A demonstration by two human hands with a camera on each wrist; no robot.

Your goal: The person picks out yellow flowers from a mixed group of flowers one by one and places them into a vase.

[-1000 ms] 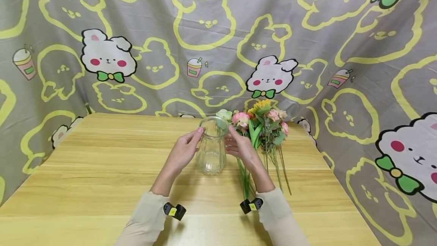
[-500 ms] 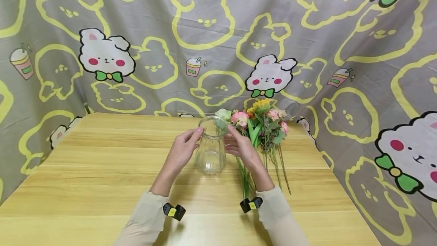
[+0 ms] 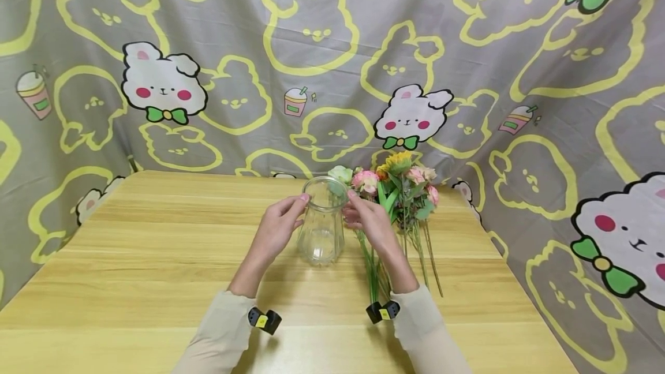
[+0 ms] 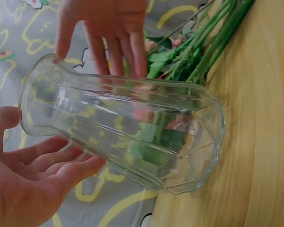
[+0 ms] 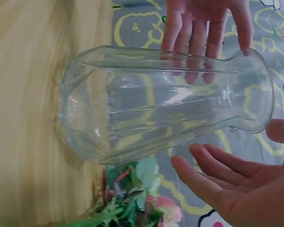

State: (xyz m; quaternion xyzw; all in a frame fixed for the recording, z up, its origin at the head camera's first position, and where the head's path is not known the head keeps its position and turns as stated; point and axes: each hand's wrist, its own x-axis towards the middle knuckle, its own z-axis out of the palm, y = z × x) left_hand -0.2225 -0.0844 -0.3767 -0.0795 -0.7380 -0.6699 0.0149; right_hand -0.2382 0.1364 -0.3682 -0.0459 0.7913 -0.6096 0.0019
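A clear glass vase [image 3: 321, 235] with faceted sides stands upright on the wooden table, its mouth facing up. My left hand [image 3: 277, 225] is at the vase's left side, thumb tip at the rim and fingers extended along the neck. On the opposite side, my right hand [image 3: 370, 224] has its thumb at the rim, with loosely extended fingers beside the glass. The right wrist view shows the right fingertips [image 5: 182, 163] just off the vase wall. Through the glass I see several left-hand fingers [image 5: 194, 38] lying nearly straight against the far side.
Several long-stemmed flowers lie on the table right of the vase, including a pink flower [image 3: 365, 181] and a sunflower [image 3: 397, 161]. Their green stems [image 3: 373, 276] run beneath my right forearm. A grey patterned curtain [image 3: 234, 27] surrounds the wooden table [image 3: 156, 258].
My right hand's lower fingers have drawn up slightly beside the vase. The vase and the left hand have stayed in place.
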